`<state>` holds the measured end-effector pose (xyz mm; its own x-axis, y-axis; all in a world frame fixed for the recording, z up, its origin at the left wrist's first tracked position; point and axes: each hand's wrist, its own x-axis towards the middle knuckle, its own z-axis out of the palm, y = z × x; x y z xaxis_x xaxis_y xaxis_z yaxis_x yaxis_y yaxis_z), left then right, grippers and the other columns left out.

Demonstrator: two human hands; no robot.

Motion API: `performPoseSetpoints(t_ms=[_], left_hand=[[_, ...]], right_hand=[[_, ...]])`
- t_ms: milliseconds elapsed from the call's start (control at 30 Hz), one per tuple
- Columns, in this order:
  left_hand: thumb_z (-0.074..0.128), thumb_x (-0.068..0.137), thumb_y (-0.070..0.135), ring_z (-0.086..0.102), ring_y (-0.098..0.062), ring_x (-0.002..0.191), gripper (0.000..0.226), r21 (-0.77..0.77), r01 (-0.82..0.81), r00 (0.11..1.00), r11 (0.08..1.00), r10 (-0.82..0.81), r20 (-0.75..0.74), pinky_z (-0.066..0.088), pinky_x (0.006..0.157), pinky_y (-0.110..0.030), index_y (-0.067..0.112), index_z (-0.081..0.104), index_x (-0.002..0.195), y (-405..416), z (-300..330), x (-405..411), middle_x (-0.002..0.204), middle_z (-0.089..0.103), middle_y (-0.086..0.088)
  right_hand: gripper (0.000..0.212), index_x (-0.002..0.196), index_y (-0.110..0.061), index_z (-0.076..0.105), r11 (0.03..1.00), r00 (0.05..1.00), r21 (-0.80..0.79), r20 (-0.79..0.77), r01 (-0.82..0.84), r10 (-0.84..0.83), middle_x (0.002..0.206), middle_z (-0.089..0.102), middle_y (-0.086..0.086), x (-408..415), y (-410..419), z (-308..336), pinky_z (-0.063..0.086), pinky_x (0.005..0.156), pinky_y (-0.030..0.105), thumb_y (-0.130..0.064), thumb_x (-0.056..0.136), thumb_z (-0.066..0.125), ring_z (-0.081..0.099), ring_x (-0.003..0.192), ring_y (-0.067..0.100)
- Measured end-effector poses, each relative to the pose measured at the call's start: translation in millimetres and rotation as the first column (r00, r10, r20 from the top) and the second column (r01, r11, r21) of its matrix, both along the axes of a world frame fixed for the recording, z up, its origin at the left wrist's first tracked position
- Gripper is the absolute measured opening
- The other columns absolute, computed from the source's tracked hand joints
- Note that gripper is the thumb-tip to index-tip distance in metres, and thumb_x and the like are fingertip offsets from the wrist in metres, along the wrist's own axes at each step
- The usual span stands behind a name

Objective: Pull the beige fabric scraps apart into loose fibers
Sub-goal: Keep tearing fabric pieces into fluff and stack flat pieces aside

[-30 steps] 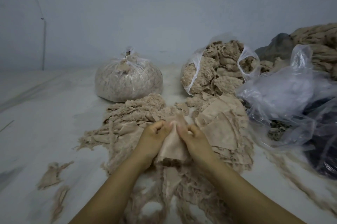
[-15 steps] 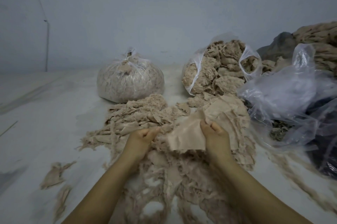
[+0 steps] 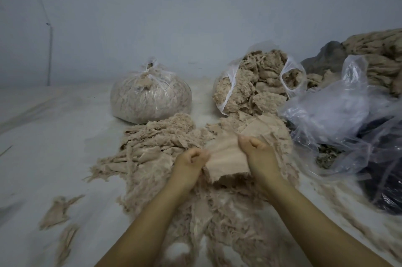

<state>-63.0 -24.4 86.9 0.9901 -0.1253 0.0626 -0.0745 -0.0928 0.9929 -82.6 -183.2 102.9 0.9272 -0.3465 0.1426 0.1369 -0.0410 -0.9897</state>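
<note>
A beige fabric scrap [image 3: 226, 158] is stretched between both hands, just above the pile. My left hand [image 3: 190, 162] grips its left edge with curled fingers. My right hand [image 3: 258, 153] grips its upper right edge in a fist. Under and around the hands lies a heap of beige scraps [image 3: 152, 149], with flat pieces at the back right [image 3: 267, 129]. Loose, frayed fibers [image 3: 219, 212] spread across the floor between my forearms.
A tied clear bag of fibers [image 3: 150, 99] stands at the back, an open bag of scraps [image 3: 256, 84] to its right. Crumpled clear plastic [image 3: 339, 114] over a dark bag [image 3: 382, 184] fills the right side. Small scraps [image 3: 58, 210] lie on the pale floor [image 3: 54, 136] at left.
The hands, close together a second ago, pulled apart and stretched the scrap wide. The left hand has since come back to the scrap's left edge.
</note>
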Motion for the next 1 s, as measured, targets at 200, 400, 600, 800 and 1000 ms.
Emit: performPoseSetpoints(t_ms=[200,400,600,800,1000], left_hand=[[0.065,0.088,0.015,0.058,-0.005,0.076,0.006,0.472,-0.135,0.978,0.871,0.040,0.206,0.039,0.062,-0.007,0.020,0.063,0.088,40,-11,12,0.084,0.062,0.008],[0.066,0.086,0.018,0.053,-0.012,0.093,0.026,0.745,-0.086,0.980,0.661,-0.079,0.183,0.035,0.075,-0.019,0.017,0.066,0.111,56,-27,9,0.106,0.060,-0.001],[0.051,0.090,0.002,0.055,-0.004,0.068,0.025,0.532,-0.167,0.949,0.830,-0.010,0.314,0.040,0.061,-0.013,0.022,0.063,0.080,53,-10,9,0.076,0.063,0.004],[0.049,0.094,0.004,0.061,-0.002,0.060,0.027,0.227,-0.208,0.961,0.952,0.155,0.227,0.046,0.052,-0.016,0.019,0.065,0.079,69,15,13,0.066,0.067,0.013],[0.043,0.098,0.007,0.061,-0.018,0.048,0.019,-0.324,-0.043,0.981,0.945,-0.021,-0.191,0.047,0.041,-0.022,0.005,0.061,0.093,60,35,4,0.065,0.067,-0.011]], right_hand=[[0.019,0.094,-0.015,0.063,0.867,0.939,-0.396,-0.033,0.303,-0.343,0.094,0.064,0.003,3,-54,-18,0.039,0.071,0.031,-0.029,0.097,0.050,0.058,0.089,0.024],[0.006,0.098,-0.019,0.058,0.681,0.972,-0.699,0.214,0.219,-0.093,0.103,0.055,0.001,-18,-12,-26,0.040,0.075,0.023,-0.021,0.094,0.054,0.051,0.089,0.009],[0.033,0.111,-0.022,0.061,0.655,0.941,-0.679,-0.185,-0.332,0.285,0.101,0.060,-0.006,-17,49,-47,0.047,0.083,0.024,-0.043,0.086,0.065,0.056,0.091,0.010],[0.020,0.075,-0.015,0.058,0.824,0.958,-0.491,-0.107,-0.282,0.264,0.065,0.056,-0.010,-8,40,-48,0.041,0.062,0.014,-0.021,0.094,0.057,0.051,0.061,0.003],[0.022,0.098,-0.034,0.065,0.709,0.791,-0.355,-0.215,-0.609,0.572,0.093,0.064,-0.013,-17,62,-41,0.047,0.075,0.013,-0.041,0.079,0.074,0.059,0.083,-0.001]])
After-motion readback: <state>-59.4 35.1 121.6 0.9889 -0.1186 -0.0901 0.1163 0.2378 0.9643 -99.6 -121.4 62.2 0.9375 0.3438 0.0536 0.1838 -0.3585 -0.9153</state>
